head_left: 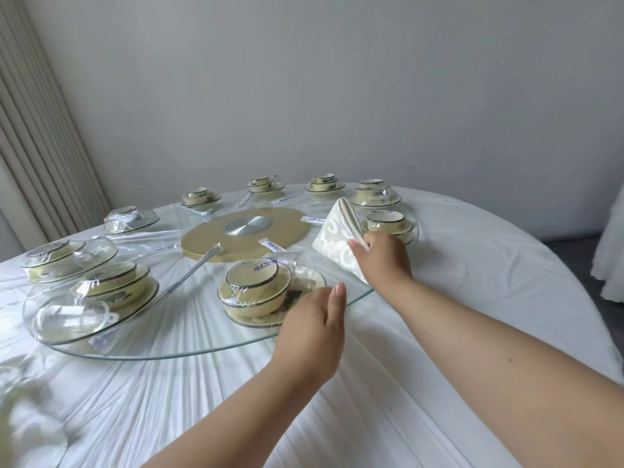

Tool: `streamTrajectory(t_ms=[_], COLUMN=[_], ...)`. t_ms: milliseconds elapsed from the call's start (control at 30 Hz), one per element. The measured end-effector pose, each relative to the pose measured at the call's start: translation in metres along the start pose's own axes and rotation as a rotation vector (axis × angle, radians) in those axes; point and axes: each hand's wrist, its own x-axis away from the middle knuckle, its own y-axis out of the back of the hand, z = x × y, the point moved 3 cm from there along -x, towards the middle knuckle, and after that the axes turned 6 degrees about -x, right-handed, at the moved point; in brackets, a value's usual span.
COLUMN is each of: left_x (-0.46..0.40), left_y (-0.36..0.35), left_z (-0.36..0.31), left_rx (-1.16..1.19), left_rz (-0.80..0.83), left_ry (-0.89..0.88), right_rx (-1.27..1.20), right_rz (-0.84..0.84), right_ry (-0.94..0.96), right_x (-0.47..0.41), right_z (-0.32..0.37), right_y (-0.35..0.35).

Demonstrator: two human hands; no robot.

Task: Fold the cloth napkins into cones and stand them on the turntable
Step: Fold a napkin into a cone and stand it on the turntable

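Observation:
A cream napkin (pixel 332 239) with a pale scroll pattern stands folded as a cone on the right side of the round glass turntable (pixel 189 349). My right hand (pixel 385 260) pinches the cone's right edge between thumb and fingers. My left hand (pixel 312 325) rests at the turntable's near rim with its fingers together and fairly straight, touching the glass beside a plastic-wrapped bowl set (pixel 255 290).
Several plastic-wrapped yellow bowl and plate sets ring the turntable, such as one at the left (pixel 116 285) and one behind the cone (pixel 386 224). A gold hub (pixel 243 233) sits at its middle. A white tablecloth (pixel 456 332) covers the table; curtains hang at the left.

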Motion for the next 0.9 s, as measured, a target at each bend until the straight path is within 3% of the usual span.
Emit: streamTrajectory(t_ms=[200, 300, 500, 900], left_x=[0.006, 0.014, 0.017, 0.019], left_y=[-0.013, -0.021, -0.029, -0.029], left_z=[0.013, 0.022, 0.018, 0.025], left_rx=[-0.144, -0.348, -0.523, -0.586], left_rz=[0.040, 0.102, 0.258, 0.258], left_ry=[-0.155, -0.208, -0.123, -0.071], right_rx=[0.076, 0.096, 0.095, 0.073], right_rz=[0.069, 0.119, 0.145, 0.185], right_ry=[-0.016, -0.041, -0.066, -0.139], right_x=[-0.005, -0.006, -0.007, -0.006], right_z=[-0.013, -0.018, -0.021, -0.012], right_y=[-0.025, -0.027, -0.029, -0.024])
